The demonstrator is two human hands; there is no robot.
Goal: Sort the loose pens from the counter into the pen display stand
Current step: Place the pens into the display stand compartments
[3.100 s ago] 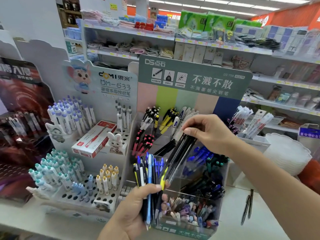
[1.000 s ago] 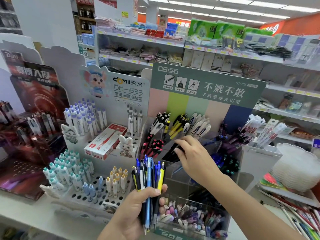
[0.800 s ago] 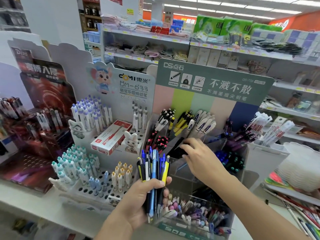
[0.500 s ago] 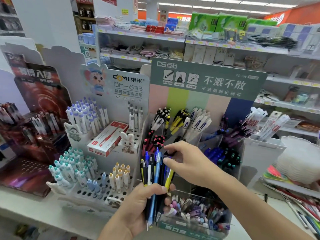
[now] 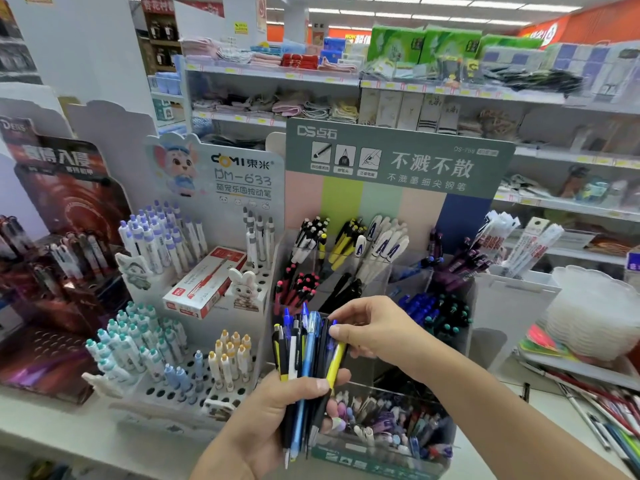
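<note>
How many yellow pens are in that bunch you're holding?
2. One yellow pen at the left edge of the bunch; another at its right edge, by the right hand. More may be hidden.

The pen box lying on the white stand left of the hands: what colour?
Red and white, seen in the head view: the pen box has a red top and a white side.

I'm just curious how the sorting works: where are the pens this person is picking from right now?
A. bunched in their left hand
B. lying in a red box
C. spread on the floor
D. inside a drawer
A: the left hand grips a bundle of pens upright, and the right hand reaches its fingertips to their tops.
</note>
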